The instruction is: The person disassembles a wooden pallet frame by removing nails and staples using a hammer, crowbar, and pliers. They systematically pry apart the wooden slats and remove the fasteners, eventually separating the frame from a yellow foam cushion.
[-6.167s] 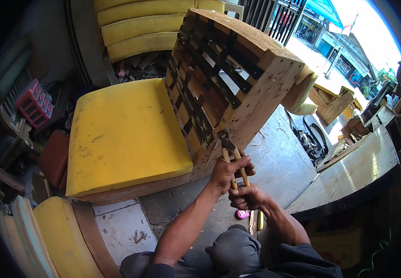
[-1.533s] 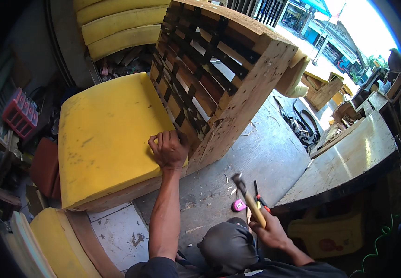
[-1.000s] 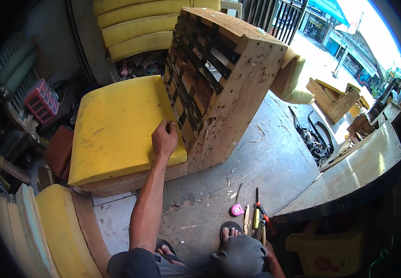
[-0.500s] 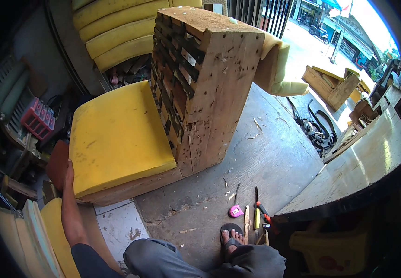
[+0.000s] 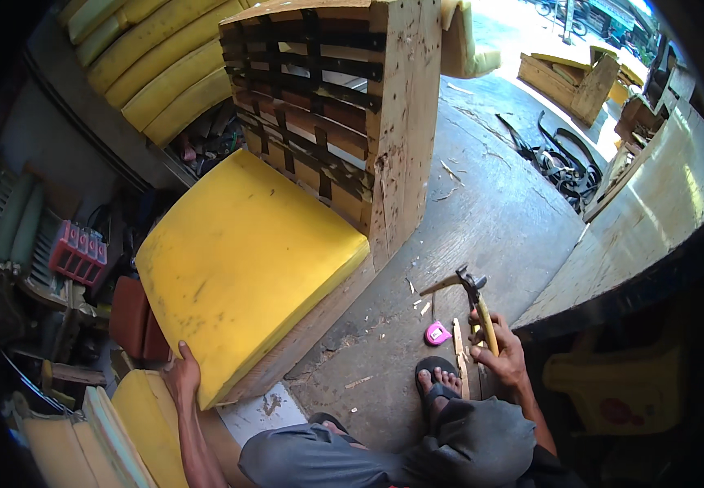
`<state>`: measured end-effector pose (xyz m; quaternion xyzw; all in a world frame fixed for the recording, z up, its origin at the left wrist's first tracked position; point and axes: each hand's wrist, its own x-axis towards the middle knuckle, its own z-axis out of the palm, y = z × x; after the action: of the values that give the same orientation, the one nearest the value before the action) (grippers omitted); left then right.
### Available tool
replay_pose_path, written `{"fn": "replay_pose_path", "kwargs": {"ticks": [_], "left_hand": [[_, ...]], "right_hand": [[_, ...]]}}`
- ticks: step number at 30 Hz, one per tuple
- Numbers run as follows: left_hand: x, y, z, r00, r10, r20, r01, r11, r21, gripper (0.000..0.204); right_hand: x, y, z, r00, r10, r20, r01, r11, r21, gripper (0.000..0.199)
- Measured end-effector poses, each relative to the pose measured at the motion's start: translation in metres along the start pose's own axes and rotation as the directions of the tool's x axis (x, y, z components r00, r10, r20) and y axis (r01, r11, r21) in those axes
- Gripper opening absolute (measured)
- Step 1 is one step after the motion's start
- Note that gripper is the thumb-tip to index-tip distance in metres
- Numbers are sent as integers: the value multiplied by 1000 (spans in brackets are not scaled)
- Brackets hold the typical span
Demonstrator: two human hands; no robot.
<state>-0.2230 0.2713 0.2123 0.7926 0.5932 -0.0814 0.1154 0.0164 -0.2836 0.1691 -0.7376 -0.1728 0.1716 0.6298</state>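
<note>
Left hand point(image 5: 183, 378) meets the yellow cushion point(image 5: 250, 256) at its near left edge, grip unclear: likely light, soft, best edge-held! Right hand point(image 5: 505, 355) grips pincers point(image 5: 472, 281) by one handle.

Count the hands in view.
2: the left hand at the edge of the yellow cushion, the right hand holding the pincers. No others show.

From here, upper-right daylight overexposes the street point(image 5: 508, 47) and streaks the pale board point(image 5: 634, 221) with glare. The yellow cushion point(image 5: 246, 264) is clearly lit, the left wall point(image 5: 55, 154) dim. Fisheye edges curve and darken.
</note>
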Motion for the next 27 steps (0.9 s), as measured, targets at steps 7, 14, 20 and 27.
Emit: {"fn": "replay_pose_path", "kwargs": {"ticks": [7,14,20,27], "left_hand": [[-142,12,11,888,191,419,80,832,-548,63],[-139,34,-37,756,375,537,-461,887,30,48],[-104,173,-66,566,795,217,-597,577,-558,32],[-46,383,-25,285,794,-537,-934,104,-342,34]], "right_hand": [[50,-69,18,888,-460,-8,439,841,316,20],[75,-108,27,883,-463,-77,399,654,642,21],[73,-94,47,988,-148,43,85,753,652,34],[73,-82,68,970,-115,214,-4,874,487,36]]}}
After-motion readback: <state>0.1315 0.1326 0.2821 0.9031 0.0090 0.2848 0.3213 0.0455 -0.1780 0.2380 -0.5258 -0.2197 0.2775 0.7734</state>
